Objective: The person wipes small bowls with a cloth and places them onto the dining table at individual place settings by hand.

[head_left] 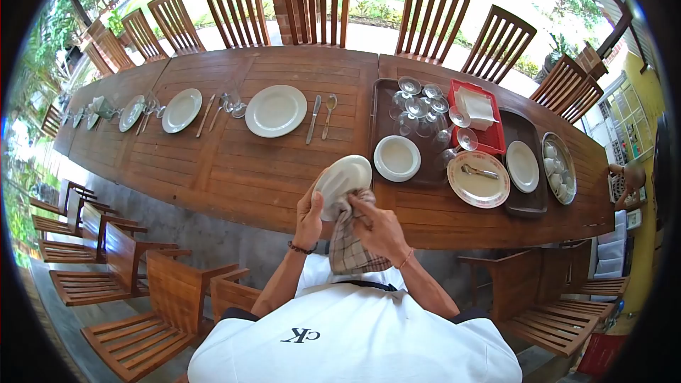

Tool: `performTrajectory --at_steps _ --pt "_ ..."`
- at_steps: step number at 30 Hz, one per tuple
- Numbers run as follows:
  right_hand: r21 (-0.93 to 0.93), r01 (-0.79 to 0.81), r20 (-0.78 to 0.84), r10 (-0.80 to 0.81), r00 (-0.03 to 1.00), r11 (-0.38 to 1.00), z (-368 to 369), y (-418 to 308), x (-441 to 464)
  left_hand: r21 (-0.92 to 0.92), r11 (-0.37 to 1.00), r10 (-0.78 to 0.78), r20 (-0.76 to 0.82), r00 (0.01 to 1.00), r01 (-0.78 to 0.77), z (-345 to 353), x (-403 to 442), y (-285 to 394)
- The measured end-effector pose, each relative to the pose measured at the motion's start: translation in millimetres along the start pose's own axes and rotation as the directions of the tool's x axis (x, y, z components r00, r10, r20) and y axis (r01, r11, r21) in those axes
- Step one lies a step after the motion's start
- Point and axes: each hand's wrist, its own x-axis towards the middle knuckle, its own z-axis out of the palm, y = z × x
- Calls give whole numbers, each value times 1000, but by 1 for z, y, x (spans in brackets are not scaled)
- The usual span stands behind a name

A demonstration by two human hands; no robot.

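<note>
My left hand [310,214] grips a small white plate [345,174] by its left edge, holding it tilted above the table's near edge. A brown checked cloth [352,241] is bunched in my right hand [383,230], pressed against the plate's lower right face. Beyond the plate, a stack of white plates [396,158] sits on a dark tray [383,110]. To the left on the table lie a large white plate [276,110], a knife [313,119] and a spoon [329,116].
The long wooden table [227,149] carries more place settings leftward. Stemmed glasses [417,107], a red basket [501,143] with napkins, an oval platter [479,188] with cutlery and a metal tray of cups [560,170] stand right. Wooden chairs [170,298] line both sides.
</note>
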Motion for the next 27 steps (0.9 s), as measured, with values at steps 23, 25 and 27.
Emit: performTrajectory --at_steps 23,25,27 --pt "123 204 -90 -194 977 971 4 4 17 97 985 -139 -49 989 143 4 6 -19" --pt "69 127 24 -128 991 990 5 12 17 7 984 -175 -72 982 176 -2 10 -20" --pt "-101 -26 134 39 990 995 4 21 17 87 994 -52 -224 973 73 -8 13 -23"
